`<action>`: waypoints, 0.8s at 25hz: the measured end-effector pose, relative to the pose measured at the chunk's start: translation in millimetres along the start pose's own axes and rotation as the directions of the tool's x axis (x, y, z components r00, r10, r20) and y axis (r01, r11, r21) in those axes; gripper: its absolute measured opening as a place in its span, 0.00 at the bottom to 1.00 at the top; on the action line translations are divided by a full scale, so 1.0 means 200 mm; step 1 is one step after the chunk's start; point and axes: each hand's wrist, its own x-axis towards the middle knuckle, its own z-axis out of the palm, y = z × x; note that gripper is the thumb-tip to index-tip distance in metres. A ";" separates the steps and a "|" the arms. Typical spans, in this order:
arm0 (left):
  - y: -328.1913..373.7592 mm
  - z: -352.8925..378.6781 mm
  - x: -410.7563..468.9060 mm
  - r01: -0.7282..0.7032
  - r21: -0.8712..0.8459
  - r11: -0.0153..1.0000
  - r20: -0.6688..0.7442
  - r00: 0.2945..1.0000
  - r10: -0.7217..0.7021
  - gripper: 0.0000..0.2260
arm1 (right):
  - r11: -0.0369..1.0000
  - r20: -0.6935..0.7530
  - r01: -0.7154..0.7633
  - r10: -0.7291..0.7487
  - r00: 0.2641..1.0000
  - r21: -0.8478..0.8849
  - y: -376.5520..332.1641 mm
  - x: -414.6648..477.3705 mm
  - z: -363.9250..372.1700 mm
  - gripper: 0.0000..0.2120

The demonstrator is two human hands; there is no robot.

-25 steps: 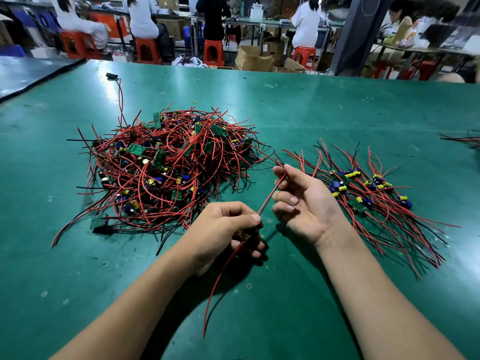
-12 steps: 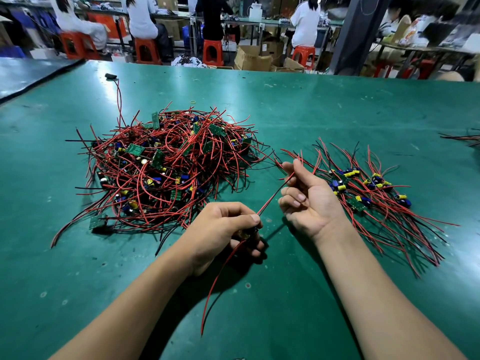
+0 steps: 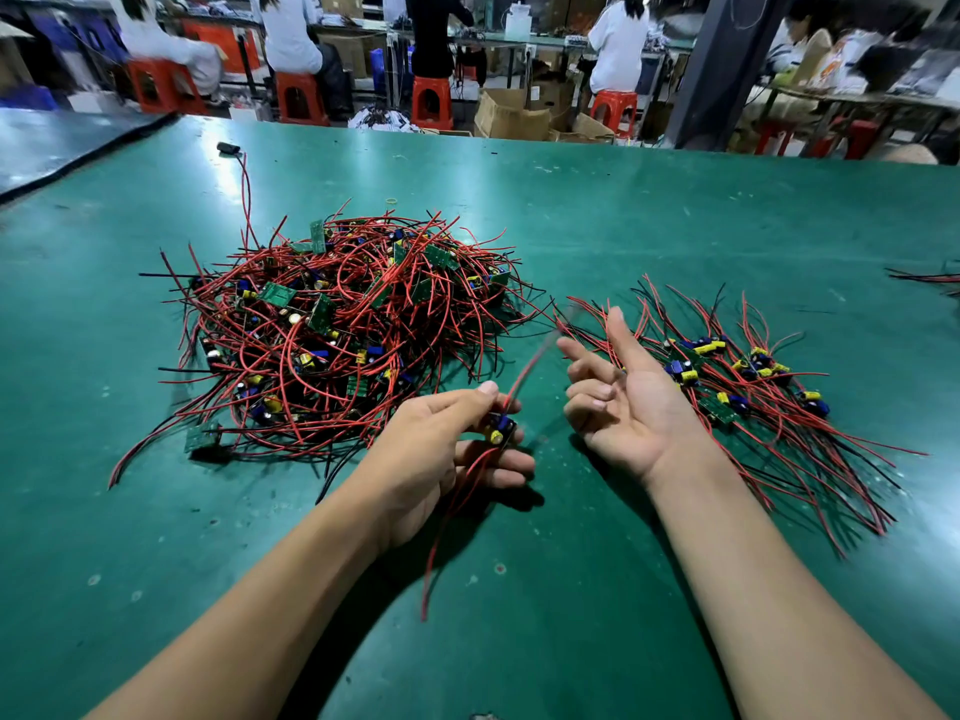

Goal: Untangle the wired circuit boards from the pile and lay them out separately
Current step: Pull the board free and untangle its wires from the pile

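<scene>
My left hand [image 3: 441, 452] pinches one board [image 3: 497, 427] between thumb and fingers, over the table [image 3: 597, 589], between the pile [image 3: 337, 340] and the laid-out row [image 3: 753, 392]. My right hand [image 3: 628, 407] lies palm up, fingers loosely spread, holding nothing. One red lead [image 3: 524, 376] angles up toward it, blurred; the other [image 3: 447, 517] trails down toward me. It looks free of the pile, I reckon. Best now: catch the upper lead lightly, draw it straight, then set the board beside the row, leads parallel, crossing no neighbour.
</scene>
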 end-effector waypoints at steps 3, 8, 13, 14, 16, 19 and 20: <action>0.03 0.00 0.01 0.039 -0.122 0.992 0.010 0.999 -0.039 0.17 | 0.993 -0.002 0.015 -0.016 1.000 -0.114 0.03 -0.01 0.02 0.34; 0.07 -0.01 0.01 0.074 -0.239 0.968 0.052 0.997 -0.064 0.23 | 0.971 0.027 0.037 -0.032 0.999 -0.236 0.06 0.00 0.03 0.28; 0.07 -0.03 0.01 0.043 -0.190 0.981 0.063 0.998 -0.031 0.24 | 0.899 0.097 0.143 -0.113 0.989 -0.415 0.09 -0.01 0.02 0.25; 0.06 -0.03 0.01 0.032 -0.159 0.987 0.060 0.998 -0.022 0.24 | 0.850 0.140 0.196 -0.146 0.979 -0.488 0.09 -0.02 0.03 0.24; 0.05 -0.02 0.02 -0.001 -0.080 0.997 0.056 0.998 0.005 0.24 | 0.715 0.248 0.322 -0.210 0.946 -0.621 0.11 -0.04 0.03 0.19; 0.05 -0.01 0.02 -0.044 0.058 0.997 0.070 0.997 0.040 0.22 | 0.373 0.352 0.485 -0.370 0.860 -0.791 0.14 -0.05 0.03 0.13; 0.05 0.00 0.02 -0.053 0.103 0.993 0.065 0.997 0.047 0.21 | 0.285 0.361 0.499 -0.421 0.832 -0.818 0.14 -0.04 0.03 0.11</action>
